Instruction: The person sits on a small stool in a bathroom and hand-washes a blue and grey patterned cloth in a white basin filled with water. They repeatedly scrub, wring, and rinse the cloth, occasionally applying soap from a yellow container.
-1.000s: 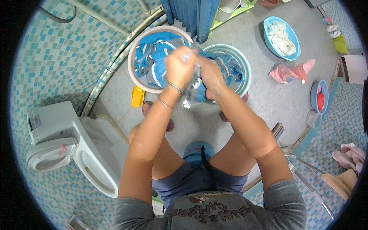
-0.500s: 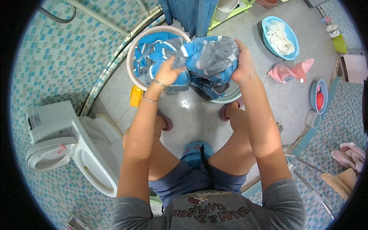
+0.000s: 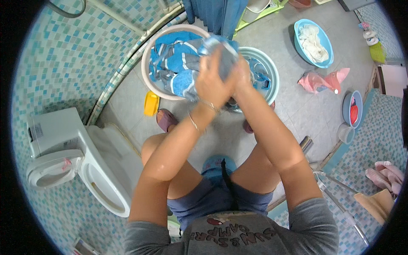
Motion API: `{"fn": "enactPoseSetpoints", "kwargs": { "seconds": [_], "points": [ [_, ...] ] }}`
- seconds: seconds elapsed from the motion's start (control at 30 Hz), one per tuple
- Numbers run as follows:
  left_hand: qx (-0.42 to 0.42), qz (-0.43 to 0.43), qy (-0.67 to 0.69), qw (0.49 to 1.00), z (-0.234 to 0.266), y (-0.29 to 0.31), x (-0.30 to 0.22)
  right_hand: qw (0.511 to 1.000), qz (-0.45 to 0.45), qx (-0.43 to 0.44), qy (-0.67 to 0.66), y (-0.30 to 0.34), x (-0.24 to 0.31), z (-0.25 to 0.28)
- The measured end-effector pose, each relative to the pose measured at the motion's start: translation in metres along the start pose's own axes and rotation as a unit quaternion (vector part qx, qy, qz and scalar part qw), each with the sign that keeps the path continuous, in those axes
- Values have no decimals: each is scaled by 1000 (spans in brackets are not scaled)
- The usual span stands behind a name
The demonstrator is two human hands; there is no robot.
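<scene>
A bunched length of blue, grey and white patterned cloth [image 3: 225,50] hangs between my hands, above the gap between two basins. My left hand [image 3: 213,83], with thin bangles at the wrist, crosses in front of the cloth and is closed on it, slightly blurred. Right beside it, my right hand [image 3: 243,76] grips the same cloth, its fingers partly hidden. More of the cloth lies heaped in the pale pink basin [image 3: 145,70] on the left. On the right, the light aqua basin [image 3: 275,78] holds some of the cloth and what looks like water.
A yellow scoop [image 3: 151,103] lies by the pink basin. At left stands a white toilet [image 3: 102,187]. Farther right are a blue basin of white cloth [image 3: 326,61], a pink plastic bag [image 3: 318,83] and a small blue basin [image 3: 346,106]. A blue curtain [image 3: 214,19] hangs behind.
My hands have come together over the gap between the basins, the right one moving left. The cloth between them is bunched tighter, and more of the aqua basin shows.
</scene>
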State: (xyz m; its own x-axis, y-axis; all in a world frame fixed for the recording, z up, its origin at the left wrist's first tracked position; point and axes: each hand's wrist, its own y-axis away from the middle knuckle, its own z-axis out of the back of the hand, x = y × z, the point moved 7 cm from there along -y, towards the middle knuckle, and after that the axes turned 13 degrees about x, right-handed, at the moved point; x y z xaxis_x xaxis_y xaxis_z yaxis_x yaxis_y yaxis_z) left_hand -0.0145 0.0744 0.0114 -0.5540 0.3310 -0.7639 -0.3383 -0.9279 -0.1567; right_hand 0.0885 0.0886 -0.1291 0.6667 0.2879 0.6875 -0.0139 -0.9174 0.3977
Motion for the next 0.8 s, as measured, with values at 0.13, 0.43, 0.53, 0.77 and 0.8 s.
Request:
{"fn": "enactPoseSetpoints", "kwargs": {
  "seconds": [0.13,0.43,0.53,0.77,0.8],
  "points": [
    [-61,56,233,969,25,-32,65,992,-18,-86,90,50,19,-80],
    [-62,-61,94,992,18,-9,19,995,67,-9,74,43,25,-53],
    [-102,78,198,972,32,-19,47,993,17,-53,101,54,25,-77],
    [-99,-124,7,987,17,1,3,998,37,41,-8,47,27,-60],
    [-87,8,130,988,24,-17,39,998,-35,-34,38,53,25,-73]
  ]
}}
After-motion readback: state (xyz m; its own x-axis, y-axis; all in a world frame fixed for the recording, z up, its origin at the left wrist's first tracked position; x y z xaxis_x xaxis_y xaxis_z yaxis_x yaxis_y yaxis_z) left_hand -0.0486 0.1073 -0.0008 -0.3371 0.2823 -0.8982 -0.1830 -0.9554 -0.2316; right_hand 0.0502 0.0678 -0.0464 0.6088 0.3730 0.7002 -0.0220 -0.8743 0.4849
